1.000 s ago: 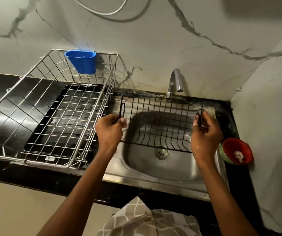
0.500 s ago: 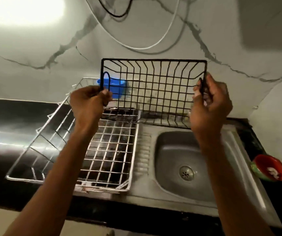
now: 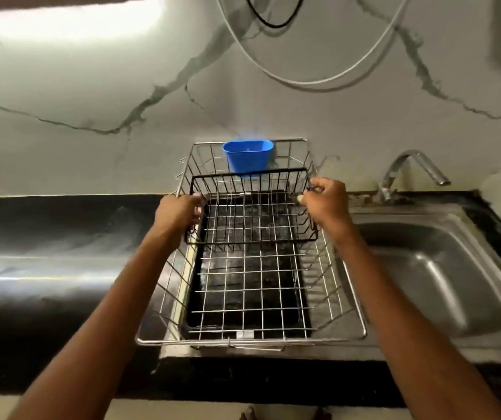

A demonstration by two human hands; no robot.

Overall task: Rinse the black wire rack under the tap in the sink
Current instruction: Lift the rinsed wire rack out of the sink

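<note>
Now both hands grip the black rack (image 3: 250, 207) by its short ends: the left hand (image 3: 179, 212) curls round the left edge, the right hand (image 3: 325, 201) pinches the right edge. It hangs inside the far end of the steel basket (image 3: 349, 301), below the blue cup (image 3: 247, 157). Sink (image 3: 443, 277) and tap (image 3: 410, 171) lie to the right.

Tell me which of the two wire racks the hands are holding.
The black wire rack, the smaller one. The left hand and right hand grip its two ends, holding it over the far part of the larger silver wire rack, which sits beside the sink.
</note>
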